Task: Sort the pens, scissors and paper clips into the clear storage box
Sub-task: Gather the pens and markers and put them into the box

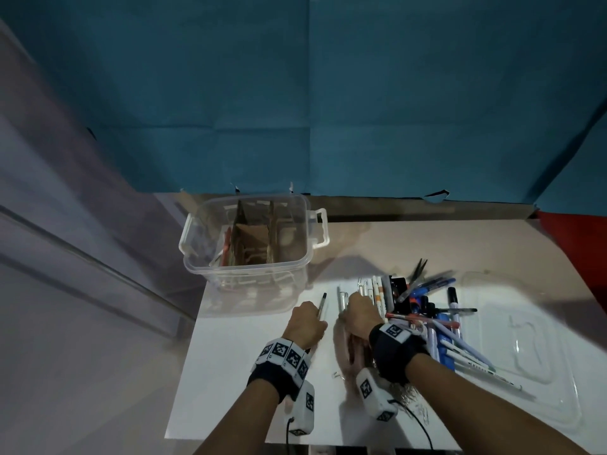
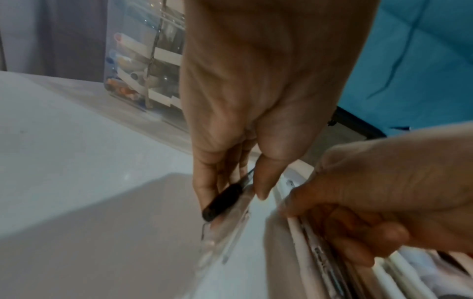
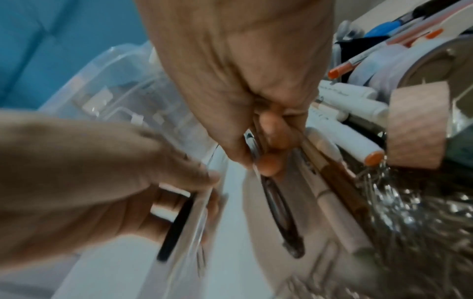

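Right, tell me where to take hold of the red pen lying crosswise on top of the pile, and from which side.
Pinch the red pen at mid-barrel, coming straight down from above. It lies across the top of the pen pile, so its barrel is exposed there; its left end sits close to the right hand, leaving little room.

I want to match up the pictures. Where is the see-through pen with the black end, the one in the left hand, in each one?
Head: the clear pen pokes up out of the left hand, left of the pen pile.
Left wrist: low in the middle, under the fingers.
Right wrist: lower left, in the left hand.
Shared landmark: the clear storage box.
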`<move>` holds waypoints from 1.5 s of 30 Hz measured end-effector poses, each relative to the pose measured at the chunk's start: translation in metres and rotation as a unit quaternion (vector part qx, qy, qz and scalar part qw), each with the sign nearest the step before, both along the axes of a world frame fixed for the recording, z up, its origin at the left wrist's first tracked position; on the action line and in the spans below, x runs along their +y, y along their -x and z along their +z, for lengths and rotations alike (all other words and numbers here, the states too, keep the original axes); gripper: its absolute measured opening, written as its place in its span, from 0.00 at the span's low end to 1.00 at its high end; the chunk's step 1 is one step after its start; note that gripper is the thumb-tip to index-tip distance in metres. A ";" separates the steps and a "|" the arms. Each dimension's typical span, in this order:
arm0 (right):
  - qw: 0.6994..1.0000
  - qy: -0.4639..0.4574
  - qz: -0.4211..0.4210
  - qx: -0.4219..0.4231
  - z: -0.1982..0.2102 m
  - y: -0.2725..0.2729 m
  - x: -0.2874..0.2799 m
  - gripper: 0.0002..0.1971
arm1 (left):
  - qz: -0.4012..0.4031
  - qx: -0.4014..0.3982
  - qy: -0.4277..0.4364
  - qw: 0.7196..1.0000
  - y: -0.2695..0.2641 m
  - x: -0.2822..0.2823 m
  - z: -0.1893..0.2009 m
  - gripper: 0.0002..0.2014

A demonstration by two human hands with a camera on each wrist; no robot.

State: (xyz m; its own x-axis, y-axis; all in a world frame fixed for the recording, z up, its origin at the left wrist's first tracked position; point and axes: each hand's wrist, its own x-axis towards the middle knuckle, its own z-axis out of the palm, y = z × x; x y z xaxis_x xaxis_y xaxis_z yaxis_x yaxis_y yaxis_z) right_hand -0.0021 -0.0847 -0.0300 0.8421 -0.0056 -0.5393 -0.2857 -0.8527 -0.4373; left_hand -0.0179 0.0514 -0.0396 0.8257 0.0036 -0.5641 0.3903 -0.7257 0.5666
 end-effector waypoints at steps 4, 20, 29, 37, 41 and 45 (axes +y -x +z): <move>0.993 -0.111 -0.029 -0.012 0.044 -0.016 -0.030 0.03 | 0.008 -0.017 0.101 0.995 -0.005 0.007 0.053 0.07; 0.960 -0.260 0.105 0.004 0.162 -0.078 0.109 0.13 | 0.197 -0.185 0.129 0.954 -0.048 0.163 0.171 0.14; 0.973 -0.170 0.154 -0.022 0.144 -0.137 0.189 0.22 | 0.125 -0.179 -0.116 0.969 -0.103 0.192 0.153 0.14; 0.965 -0.255 0.059 -0.013 0.148 -0.132 0.096 0.09 | 0.031 -0.243 -0.009 0.970 -0.066 0.131 0.179 0.05; 0.966 -0.243 0.018 -0.083 0.154 -0.117 0.028 0.11 | -0.059 -0.175 0.103 0.977 -0.047 0.064 0.174 0.03; 0.985 -0.166 0.027 -0.030 0.127 -0.091 -0.025 0.11 | -0.134 -0.074 0.098 0.983 -0.037 0.007 0.124 0.07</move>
